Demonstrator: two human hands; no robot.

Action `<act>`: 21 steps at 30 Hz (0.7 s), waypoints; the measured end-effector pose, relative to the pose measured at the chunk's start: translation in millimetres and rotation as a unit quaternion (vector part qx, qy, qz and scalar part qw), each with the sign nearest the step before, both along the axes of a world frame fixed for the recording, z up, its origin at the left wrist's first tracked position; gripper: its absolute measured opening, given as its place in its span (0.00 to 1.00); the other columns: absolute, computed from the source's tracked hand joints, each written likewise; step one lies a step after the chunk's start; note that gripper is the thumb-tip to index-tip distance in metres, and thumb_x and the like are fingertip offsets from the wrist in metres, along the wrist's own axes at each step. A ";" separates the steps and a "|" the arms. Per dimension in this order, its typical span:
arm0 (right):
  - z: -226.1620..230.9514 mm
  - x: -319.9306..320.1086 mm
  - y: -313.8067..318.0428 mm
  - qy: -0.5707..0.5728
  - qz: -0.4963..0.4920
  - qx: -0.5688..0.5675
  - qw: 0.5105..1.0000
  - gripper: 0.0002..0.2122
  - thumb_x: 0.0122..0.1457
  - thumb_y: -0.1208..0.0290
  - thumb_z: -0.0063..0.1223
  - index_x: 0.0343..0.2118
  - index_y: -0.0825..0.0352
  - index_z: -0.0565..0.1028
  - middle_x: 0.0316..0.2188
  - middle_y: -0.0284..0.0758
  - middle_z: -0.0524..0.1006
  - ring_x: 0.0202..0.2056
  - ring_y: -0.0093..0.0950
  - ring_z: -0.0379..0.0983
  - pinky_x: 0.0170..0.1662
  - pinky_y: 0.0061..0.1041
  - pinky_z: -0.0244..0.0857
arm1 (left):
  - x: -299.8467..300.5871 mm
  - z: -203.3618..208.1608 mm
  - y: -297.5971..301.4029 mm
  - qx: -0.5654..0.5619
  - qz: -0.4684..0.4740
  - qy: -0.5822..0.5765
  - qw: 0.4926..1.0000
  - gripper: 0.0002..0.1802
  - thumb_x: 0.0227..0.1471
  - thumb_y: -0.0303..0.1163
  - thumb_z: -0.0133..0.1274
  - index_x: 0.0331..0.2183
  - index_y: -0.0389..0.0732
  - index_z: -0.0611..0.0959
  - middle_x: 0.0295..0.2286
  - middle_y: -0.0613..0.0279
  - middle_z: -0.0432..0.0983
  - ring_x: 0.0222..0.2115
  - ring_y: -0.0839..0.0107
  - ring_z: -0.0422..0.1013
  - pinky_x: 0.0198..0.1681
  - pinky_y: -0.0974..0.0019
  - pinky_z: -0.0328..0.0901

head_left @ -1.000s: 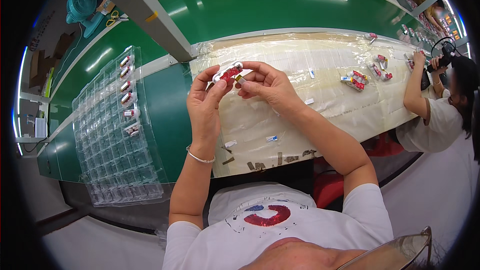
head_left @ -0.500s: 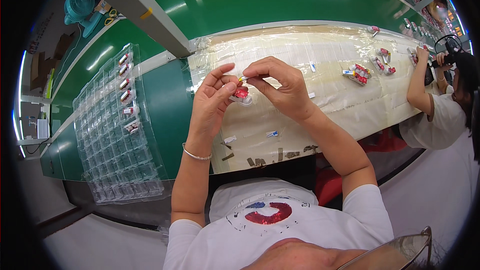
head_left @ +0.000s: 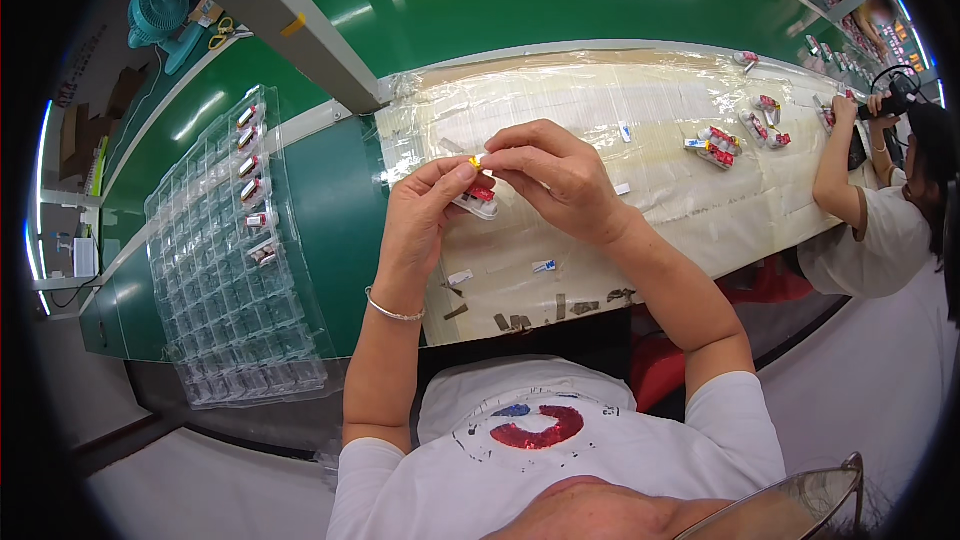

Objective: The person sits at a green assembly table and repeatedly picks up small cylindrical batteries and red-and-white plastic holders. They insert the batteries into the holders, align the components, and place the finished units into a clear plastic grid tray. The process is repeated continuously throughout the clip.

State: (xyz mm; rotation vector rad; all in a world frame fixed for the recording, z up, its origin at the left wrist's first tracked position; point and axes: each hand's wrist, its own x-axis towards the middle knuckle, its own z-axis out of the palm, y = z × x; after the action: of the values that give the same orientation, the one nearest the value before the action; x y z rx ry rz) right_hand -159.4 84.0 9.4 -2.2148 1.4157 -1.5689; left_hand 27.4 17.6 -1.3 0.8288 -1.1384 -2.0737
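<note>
My left hand (head_left: 420, 208), with a bracelet at the wrist, is closed. Its thumb and forefinger pinch a small yellow-and-white piece (head_left: 474, 162). Below those fingers the same hand holds a small red-and-white object (head_left: 480, 196), partly hidden, its kind unclear. The fingers of my right hand (head_left: 562, 178) are pinched together at the white end of the yellow piece, just right of the left fingertips. Both hands are above the paper-covered, taped work surface (head_left: 540, 225). A small blue-and-white slip (head_left: 544, 266) lies on it below my hands.
At the left, a clear compartment tray (head_left: 225, 285) bears several small red-and-white pieces (head_left: 248, 165). More red, white and yellow pieces (head_left: 718, 147) lie to the right. A grey post (head_left: 290, 25) rises beyond my left hand. A co-worker (head_left: 880, 220) sits far right.
My left thumb and forefinger have closed on the small yellow piece that my right fingers held up. The red-and-white object has shifted slightly left and down with the left hand.
</note>
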 end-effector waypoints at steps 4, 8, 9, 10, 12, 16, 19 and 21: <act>0.4 2.2 -0.6 0.029 -0.034 -0.008 0.999 0.05 0.50 0.78 0.60 0.32 0.65 0.78 0.32 0.34 0.79 0.34 0.31 0.78 0.35 0.28 0.73 | -4.7 -1.6 2.8 -0.040 0.034 -0.031 0.998 0.11 0.54 0.28 0.59 0.38 0.32 0.84 0.32 0.56 0.82 0.32 0.74 0.78 0.39 0.72 0.71; 9.4 4.0 -1.4 0.154 -0.075 -0.004 0.985 0.04 0.49 0.76 0.61 0.28 0.64 0.77 0.30 0.31 0.79 0.30 0.29 0.78 0.30 0.25 0.71 | -5.8 -3.9 3.8 -0.077 0.054 -0.058 0.994 0.10 0.53 0.27 0.60 0.36 0.32 0.85 0.31 0.56 0.82 0.31 0.75 0.77 0.39 0.73 0.70; 9.9 4.0 -1.7 0.184 -0.081 0.005 0.980 0.04 0.48 0.75 0.62 0.28 0.64 0.77 0.30 0.29 0.79 0.29 0.29 0.78 0.29 0.24 0.71 | -5.7 -3.6 3.8 -0.073 0.059 -0.062 0.994 0.09 0.53 0.27 0.60 0.36 0.31 0.85 0.30 0.57 0.82 0.31 0.75 0.77 0.39 0.73 0.70; 8.6 4.4 -2.9 0.189 -0.080 0.007 0.979 0.04 0.48 0.75 0.61 0.27 0.64 0.77 0.29 0.29 0.79 0.28 0.28 0.77 0.28 0.24 0.70 | -5.0 -3.1 4.0 -0.068 0.064 -0.066 0.993 0.09 0.52 0.27 0.60 0.35 0.31 0.85 0.30 0.57 0.82 0.31 0.76 0.77 0.39 0.74 0.69; 5.6 5.8 -5.7 0.200 -0.076 0.011 0.977 0.04 0.48 0.74 0.61 0.25 0.63 0.75 0.28 0.28 0.79 0.27 0.27 0.77 0.27 0.24 0.69 | -3.7 -2.1 3.9 -0.063 0.073 -0.077 0.992 0.09 0.52 0.27 0.60 0.35 0.31 0.85 0.29 0.57 0.82 0.31 0.76 0.76 0.39 0.74 0.69; 5.7 8.7 -8.2 0.199 -0.072 0.025 0.977 0.05 0.49 0.75 0.61 0.24 0.64 0.74 0.27 0.30 0.78 0.26 0.27 0.77 0.27 0.24 0.69 | -1.9 -4.8 1.9 -0.056 0.082 -0.090 0.991 0.09 0.51 0.26 0.61 0.33 0.31 0.86 0.28 0.57 0.83 0.30 0.76 0.76 0.39 0.74 0.69; 0.9 5.6 -11.5 0.172 -0.062 0.023 0.983 0.05 0.49 0.75 0.61 0.24 0.64 0.74 0.27 0.30 0.78 0.26 0.27 0.77 0.27 0.25 0.70 | -3.0 -3.9 3.4 -0.055 0.080 -0.087 0.991 0.09 0.51 0.27 0.61 0.33 0.31 0.86 0.29 0.57 0.83 0.29 0.76 0.76 0.38 0.75 0.68; 1.6 3.6 -10.7 0.151 -0.047 0.021 0.987 0.04 0.50 0.75 0.60 0.25 0.65 0.75 0.28 0.30 0.78 0.26 0.28 0.77 0.27 0.25 0.70 | -3.3 -2.4 3.8 -0.051 0.081 -0.084 0.992 0.09 0.51 0.27 0.61 0.33 0.31 0.86 0.29 0.57 0.83 0.29 0.76 0.76 0.37 0.75 0.68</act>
State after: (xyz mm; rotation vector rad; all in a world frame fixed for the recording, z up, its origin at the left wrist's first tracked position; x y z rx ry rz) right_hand -155.8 73.4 11.1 -2.4755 1.6334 -1.2518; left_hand 24.1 21.5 -3.7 1.0268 -1.2130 -1.8252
